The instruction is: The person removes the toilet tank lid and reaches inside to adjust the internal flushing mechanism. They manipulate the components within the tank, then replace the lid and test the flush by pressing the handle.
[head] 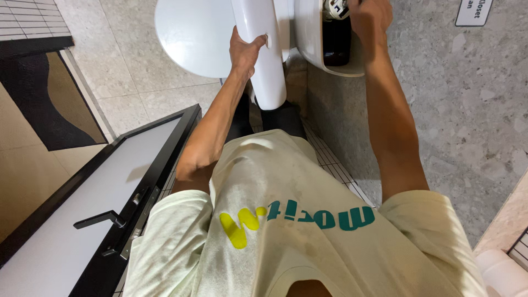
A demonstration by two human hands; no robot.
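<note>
Your left hand [246, 50] grips the white tank lid [258, 49] top centre; your right hand [367, 19] is closed on fittings inside the open tank [316, 44].

The person wore a loose, pale cream short-sleeved T-shirt [286, 220] with lettering across the chest, one yellow letter and the others teal. Both arms were bare below the sleeves. Dark trousers [280, 118] showed farther off.

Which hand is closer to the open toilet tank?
Right. The right hand is at the rim of the open tank, reaching into it. The left hand is off to the side, gripping the white lid held on edge beside the tank.
</note>
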